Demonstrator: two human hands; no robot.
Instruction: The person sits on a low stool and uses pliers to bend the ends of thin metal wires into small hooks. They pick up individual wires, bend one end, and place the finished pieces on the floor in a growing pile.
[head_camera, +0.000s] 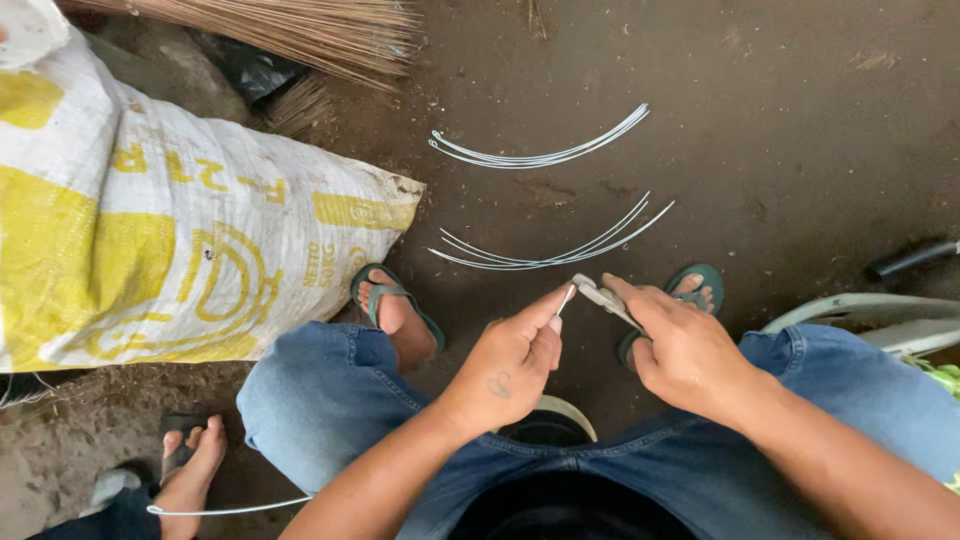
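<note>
Large white-and-yellow woven plastic sack (150, 230) lies on the dirt floor (800, 130) at nine o'clock. Bundle of tan broom straws (300, 30) at eleven o'clock. Two sets of curved grey metal wires rest on the floor at twelve o'clock: the farther set (540, 152) and the nearer set (552, 250), apart from each other. Left hand (510, 365), fingers pressed together, pinches a short thin wire piece (566, 297) at centre. Right hand (685, 345), fingers closed, grips grey metal pliers (605, 298) touching that wire.
</note>
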